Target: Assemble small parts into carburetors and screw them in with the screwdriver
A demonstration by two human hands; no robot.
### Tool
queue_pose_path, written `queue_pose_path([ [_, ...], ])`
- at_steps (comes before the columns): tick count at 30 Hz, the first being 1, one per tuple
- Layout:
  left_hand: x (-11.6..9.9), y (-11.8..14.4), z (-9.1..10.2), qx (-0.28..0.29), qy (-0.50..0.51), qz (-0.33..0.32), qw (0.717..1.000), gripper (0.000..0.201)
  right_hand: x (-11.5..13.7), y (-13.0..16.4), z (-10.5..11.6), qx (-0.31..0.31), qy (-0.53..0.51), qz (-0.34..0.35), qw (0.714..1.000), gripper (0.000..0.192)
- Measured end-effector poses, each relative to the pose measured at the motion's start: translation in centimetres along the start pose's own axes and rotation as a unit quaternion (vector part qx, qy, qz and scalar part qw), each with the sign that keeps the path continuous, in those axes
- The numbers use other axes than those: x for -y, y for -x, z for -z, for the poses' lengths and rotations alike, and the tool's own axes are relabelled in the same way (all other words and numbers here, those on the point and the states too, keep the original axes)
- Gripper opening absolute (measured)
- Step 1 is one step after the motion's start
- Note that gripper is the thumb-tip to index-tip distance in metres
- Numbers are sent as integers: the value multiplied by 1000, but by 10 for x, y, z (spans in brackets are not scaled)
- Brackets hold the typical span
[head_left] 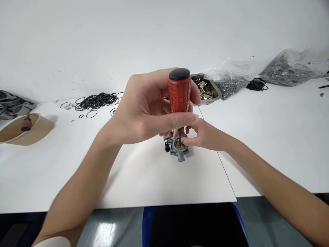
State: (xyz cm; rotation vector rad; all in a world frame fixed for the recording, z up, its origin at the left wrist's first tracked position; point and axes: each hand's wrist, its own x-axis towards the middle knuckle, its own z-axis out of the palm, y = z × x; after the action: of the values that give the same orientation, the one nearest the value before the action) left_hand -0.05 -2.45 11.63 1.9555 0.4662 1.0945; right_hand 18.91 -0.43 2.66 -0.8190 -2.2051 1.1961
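My left hand [144, 109] is closed around the red handle of a screwdriver [179, 92] with a black end cap. The screwdriver stands upright, its shaft running down into the round bore of a small grey metal throttle body [181, 156]. A brass-coloured disc [180, 146] shows inside that bore, at the shaft's tip. From the right, my right hand [203, 135] grips the throttle body at its far right side, thumb by the bore; its other fingers are partly hidden behind the screwdriver and my left hand. The body rests on the white table [144, 181].
Black rubber rings [99, 102] lie in a heap at the back left. A tan container [38, 132] at far left holds another screwdriver [26, 123]. Behind my hands stands a metal tray [217, 92] of small parts, beside clear plastic bags [288, 68]. A chair [192, 224] is at the front edge.
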Motion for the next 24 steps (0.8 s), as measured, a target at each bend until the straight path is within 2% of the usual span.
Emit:
queue_pose_path([
  [11,1,0,1,17,-4,-11,1000,16,1,-1,-1,3,-1,1,1000,16],
  [15,-1,0,-2,2,-25,-7,1000,17,1,-1,-2,1,-3,-2,1000,17],
  [24,-1,-1,-1,6,-35,-15,999,15,0,-1,-1,1,-1,0,1000,14],
])
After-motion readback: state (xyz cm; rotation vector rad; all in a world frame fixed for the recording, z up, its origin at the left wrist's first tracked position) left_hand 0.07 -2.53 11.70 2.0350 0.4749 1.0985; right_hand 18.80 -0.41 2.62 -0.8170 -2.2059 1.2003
